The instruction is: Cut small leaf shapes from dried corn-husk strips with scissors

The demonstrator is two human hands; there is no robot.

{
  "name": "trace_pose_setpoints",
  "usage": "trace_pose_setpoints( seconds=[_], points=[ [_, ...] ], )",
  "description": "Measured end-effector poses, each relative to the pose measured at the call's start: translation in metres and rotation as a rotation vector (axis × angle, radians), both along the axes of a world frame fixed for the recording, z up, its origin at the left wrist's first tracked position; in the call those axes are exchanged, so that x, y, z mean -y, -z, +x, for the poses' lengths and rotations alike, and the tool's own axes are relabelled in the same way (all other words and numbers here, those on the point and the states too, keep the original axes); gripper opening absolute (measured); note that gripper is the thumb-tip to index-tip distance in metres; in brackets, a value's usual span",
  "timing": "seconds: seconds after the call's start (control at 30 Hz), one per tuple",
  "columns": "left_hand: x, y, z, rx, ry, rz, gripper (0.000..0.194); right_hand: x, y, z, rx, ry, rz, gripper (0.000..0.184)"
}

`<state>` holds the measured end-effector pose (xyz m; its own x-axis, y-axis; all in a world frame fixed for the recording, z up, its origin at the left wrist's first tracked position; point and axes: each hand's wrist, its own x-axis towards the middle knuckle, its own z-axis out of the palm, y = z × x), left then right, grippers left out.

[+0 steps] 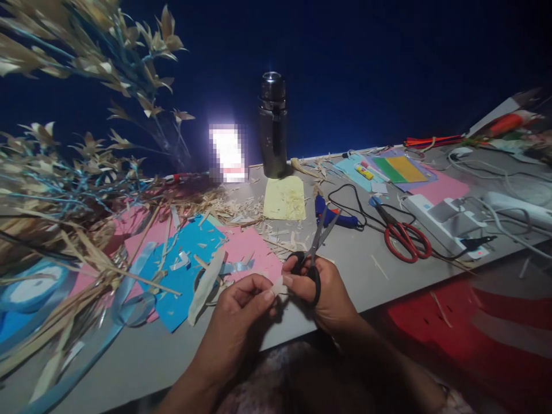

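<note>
Between thumb and fingers, my left hand (pixel 248 305) pinches a small pale piece (pixel 279 286) that looks like dried husk or leaf. The thumb and fingertip of my right hand (pixel 330 293) meet the same piece from the other side. Black-handled scissors (pixel 318 238) hang on the right hand's fingers, their blades parted and pointing up and away. Beyond them lies a blue glue gun (pixel 334 215) with a black cord. Left of my hands, a curled pale husk strip (pixel 207 287) rests on blue paper (pixel 183 264) and pink paper (pixel 254 250).
A dark flask (pixel 273 126) stands at the back behind a yellow paper (pixel 284 198). Red-handled scissors (pixel 407 241) lie beside a white power strip (pixel 444 224) with cables. Dried stems with husk flowers (pixel 146 103) rise at left, above ribbon (pixel 133 307) and scattered scraps.
</note>
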<state>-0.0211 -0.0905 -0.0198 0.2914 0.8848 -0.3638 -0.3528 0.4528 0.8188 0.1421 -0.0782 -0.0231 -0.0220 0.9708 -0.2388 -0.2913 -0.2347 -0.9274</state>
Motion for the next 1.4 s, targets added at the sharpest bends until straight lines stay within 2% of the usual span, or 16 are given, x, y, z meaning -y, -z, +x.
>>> trace_pose_setpoints(
  seconds=[0.1, 0.23, 0.4, 0.5, 0.6, 0.73, 0.87, 1.0, 1.13, 1.23, 1.4],
  points=[
    [-0.002, 0.001, 0.003, 0.078, -0.093, -0.053, 0.018, -0.001, 0.001, -0.001, 0.027, 0.032, 0.028, 0.027],
    [-0.003, 0.001, 0.01, 0.132, -0.152, -0.099, 0.022, 0.003, 0.003, -0.012, -0.005, -0.04, -0.001, 0.032],
    [-0.001, 0.001, 0.008, 0.027, -0.131, -0.049, 0.022, 0.005, 0.008, -0.02, -0.033, -0.064, -0.012, 0.031],
    [0.0, -0.002, 0.001, -0.045, -0.107, -0.025, 0.018, 0.004, 0.006, -0.019, 0.045, -0.053, -0.026, 0.024],
    [0.0, -0.006, -0.005, -0.062, -0.146, -0.011, 0.021, 0.002, 0.0, -0.018, 0.142, -0.043, -0.023, 0.02],
    [0.0, -0.007, -0.007, -0.163, -0.146, 0.063, 0.02, 0.003, -0.003, -0.019, 0.141, -0.085, -0.011, 0.023],
    [0.0, -0.004, -0.007, -0.294, -0.154, 0.143, 0.017, 0.005, 0.002, -0.02, 0.138, -0.101, 0.023, 0.024],
    [0.0, -0.002, -0.007, -0.293, -0.158, 0.147, 0.016, 0.006, 0.01, -0.02, 0.142, -0.119, 0.035, 0.028],
    [0.002, -0.004, -0.005, -0.243, -0.142, 0.148, 0.017, 0.007, 0.009, -0.02, 0.124, -0.111, 0.015, 0.028],
    [0.002, -0.007, -0.008, -0.314, -0.165, 0.186, 0.018, 0.009, 0.004, -0.016, 0.099, -0.211, -0.027, 0.028],
    [-0.001, -0.017, -0.016, -0.491, -0.188, 0.249, 0.02, 0.016, -0.005, -0.004, 0.096, -0.548, -0.128, 0.012]
  ],
)
